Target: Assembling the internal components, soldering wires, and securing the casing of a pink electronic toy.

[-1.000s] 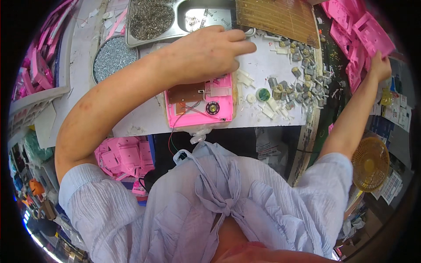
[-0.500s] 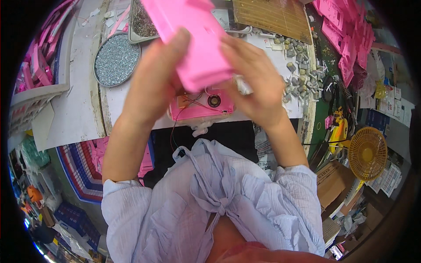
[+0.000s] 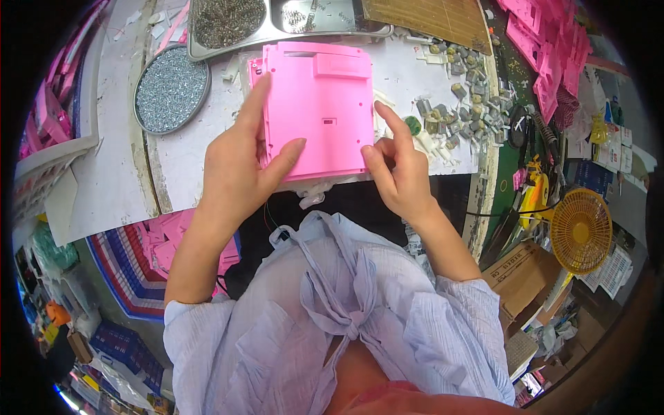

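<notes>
A square pink plastic cover (image 3: 318, 104) with small holes and a raised block near its far edge lies over a pink case, whose edge (image 3: 256, 69) peeks out at the far left. Along the left side, my left hand (image 3: 235, 162) grips the cover, thumb on top and fingers down the side. My right hand (image 3: 407, 173) pinches the near right corner with its thumb, its index finger pointing forward along the right edge. The cover hides the inside of the case. Thin wires (image 3: 268, 216) hang below its near edge.
Left of the cover stands a round dish of small metal pieces (image 3: 171, 90). Beyond are a metal tray (image 3: 266, 31) of springs and a cardboard sheet (image 3: 429, 21). Small grey motors (image 3: 474, 104) and white parts lie to the right. A yellow fan (image 3: 581, 232) stands far right.
The pink cover, held up and tilted over the case, has come down flat onto it. Both hands moved down with it, and the wired inside is now covered.
</notes>
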`<action>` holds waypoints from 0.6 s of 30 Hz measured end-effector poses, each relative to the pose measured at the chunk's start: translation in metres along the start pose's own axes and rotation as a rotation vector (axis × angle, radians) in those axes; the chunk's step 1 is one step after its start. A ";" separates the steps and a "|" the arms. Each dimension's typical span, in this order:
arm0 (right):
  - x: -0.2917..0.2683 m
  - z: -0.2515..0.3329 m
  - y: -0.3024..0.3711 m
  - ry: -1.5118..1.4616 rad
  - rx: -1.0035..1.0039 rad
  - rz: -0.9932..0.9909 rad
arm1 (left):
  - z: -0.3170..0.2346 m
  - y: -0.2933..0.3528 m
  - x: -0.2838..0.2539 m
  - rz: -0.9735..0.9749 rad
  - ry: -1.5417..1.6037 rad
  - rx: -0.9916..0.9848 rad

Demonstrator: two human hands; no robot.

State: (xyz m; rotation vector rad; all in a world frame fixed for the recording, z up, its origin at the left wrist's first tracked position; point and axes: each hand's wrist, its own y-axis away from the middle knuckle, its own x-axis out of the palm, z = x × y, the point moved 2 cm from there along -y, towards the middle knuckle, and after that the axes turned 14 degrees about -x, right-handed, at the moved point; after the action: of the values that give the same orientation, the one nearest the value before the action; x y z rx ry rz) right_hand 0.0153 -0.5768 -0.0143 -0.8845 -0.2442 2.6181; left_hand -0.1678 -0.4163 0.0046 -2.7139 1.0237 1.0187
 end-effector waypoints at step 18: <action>-0.005 0.000 -0.035 0.082 -0.050 0.366 | 0.024 0.012 0.009 -0.140 0.012 0.001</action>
State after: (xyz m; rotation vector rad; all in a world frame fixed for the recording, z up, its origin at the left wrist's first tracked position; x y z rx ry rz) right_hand 0.0285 -0.5462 -0.0018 -1.1445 -0.1359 2.9094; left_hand -0.1837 -0.4243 -0.0174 -2.7488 0.8214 0.9787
